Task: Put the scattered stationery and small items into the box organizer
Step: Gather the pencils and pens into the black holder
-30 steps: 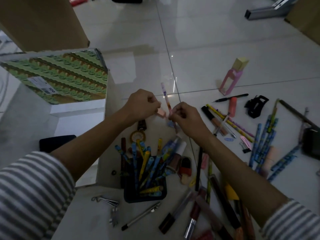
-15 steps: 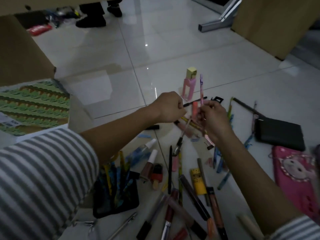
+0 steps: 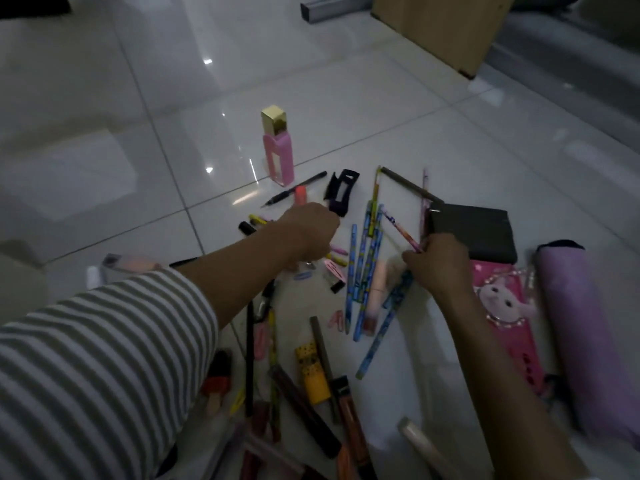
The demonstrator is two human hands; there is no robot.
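A white tiled floor (image 3: 346, 81) is lying under everything. At the right a purple pouch (image 3: 581, 341) is resting beside a pink pencil case (image 3: 509, 317), with a black wallet (image 3: 474, 233) just above. A pink bottle (image 3: 278, 157) is standing upright behind the clutter. Blue patterned pencils (image 3: 363, 271) are lying between the arms. The right hand (image 3: 441, 263) is pinching a pink pen (image 3: 401, 232). The left hand (image 3: 308, 233) is curling knuckles-up over small clips; its grip cannot be told. A black hair claw (image 3: 341, 192) is sitting just beyond it.
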